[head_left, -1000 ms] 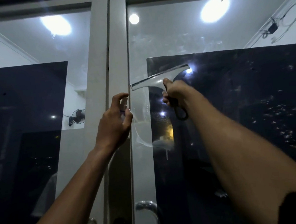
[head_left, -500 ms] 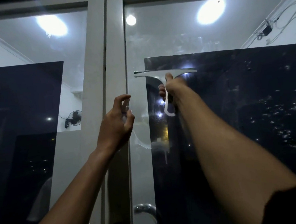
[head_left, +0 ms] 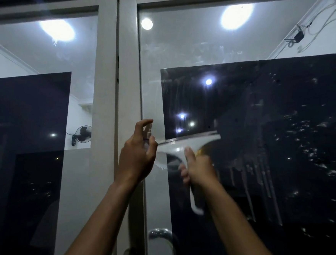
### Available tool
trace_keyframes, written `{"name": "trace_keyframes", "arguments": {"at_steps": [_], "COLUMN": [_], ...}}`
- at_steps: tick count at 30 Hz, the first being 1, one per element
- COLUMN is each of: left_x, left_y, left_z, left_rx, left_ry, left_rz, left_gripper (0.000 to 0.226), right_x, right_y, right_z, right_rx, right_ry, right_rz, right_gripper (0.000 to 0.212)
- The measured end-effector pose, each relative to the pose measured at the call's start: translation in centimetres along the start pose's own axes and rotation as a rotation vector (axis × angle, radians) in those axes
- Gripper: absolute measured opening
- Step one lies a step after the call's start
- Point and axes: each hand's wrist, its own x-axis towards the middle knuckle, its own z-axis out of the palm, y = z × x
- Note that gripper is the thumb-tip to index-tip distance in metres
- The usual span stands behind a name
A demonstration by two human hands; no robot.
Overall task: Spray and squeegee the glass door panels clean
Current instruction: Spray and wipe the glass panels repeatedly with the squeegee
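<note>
Right hand (head_left: 198,168) wraps the handle of the squeegee (head_left: 188,145), its blade flat on the wet right panel (head_left: 262,120); left hand (head_left: 138,157), at nine o'clock, grips a small sprayer (head_left: 148,131); the tool looks light and stiff, the glass slippery.

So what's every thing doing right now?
Squeegee: blade level against the glass, gripped by the right hand.
Spray bottle: held by the left hand, finger above the nozzle.
Right glass panel: droplets, drip streaks.
Door handle: untouched.
</note>
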Motion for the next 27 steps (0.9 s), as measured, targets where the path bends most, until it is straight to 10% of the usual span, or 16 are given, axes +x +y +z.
{"name": "trace_keyframes", "arguments": {"at_steps": [27], "left_x": [-4.5], "left_y": [1.9], "left_z": [1.8], "left_rx": [-0.004], "left_ry": [-0.042], "left_rz": [-0.122], "left_gripper": [0.038], "right_x": [5.2], "right_y": [-1.5], "right_z": [-11.5], "right_rx": [-1.288], "right_ry": [-0.262], "right_rz": [-0.220], "right_gripper": [0.062]}}
